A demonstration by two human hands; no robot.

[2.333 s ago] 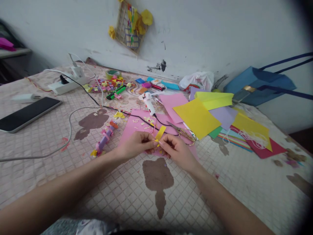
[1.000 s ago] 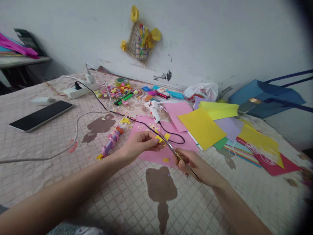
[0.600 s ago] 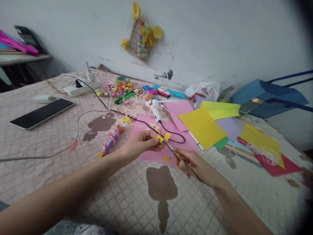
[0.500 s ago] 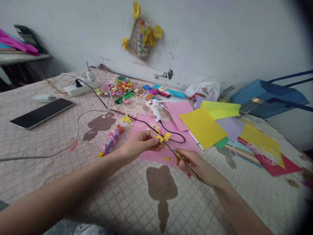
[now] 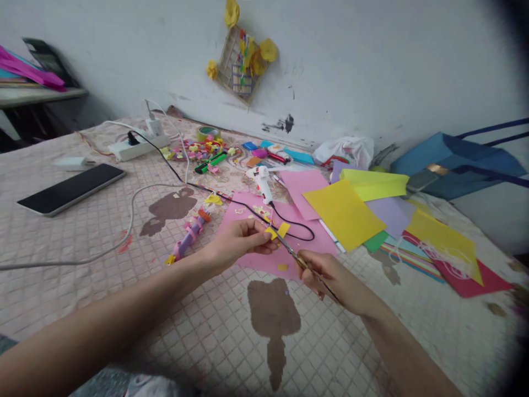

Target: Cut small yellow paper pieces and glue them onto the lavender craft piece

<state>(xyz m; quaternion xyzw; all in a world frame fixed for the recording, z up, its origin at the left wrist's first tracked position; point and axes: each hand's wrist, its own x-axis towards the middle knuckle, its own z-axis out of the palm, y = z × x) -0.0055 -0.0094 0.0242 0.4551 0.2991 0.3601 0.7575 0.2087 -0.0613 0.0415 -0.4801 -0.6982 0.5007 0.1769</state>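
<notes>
Between the fingertips of my left hand is a small piece of yellow paper. My right hand is closed around a pair of scissors, whose blades reach up and left to the yellow paper. Both hands are above a pink sheet, on which lie pale paper scraps and a small yellow square. Just beyond the hands, a white glue gun rests on the table. Left of my left hand lies a purple paper stick with pink and orange bits.
A black phone and a white power strip with trailing cables are at the left. Farther back are colourful paper bits and a green cutter. Coloured sheets spread to the right, before a blue bag.
Almost nothing differs. The hands, scissors and yellow paper hold nearly the same place, with only a slight shift of the camera view.
</notes>
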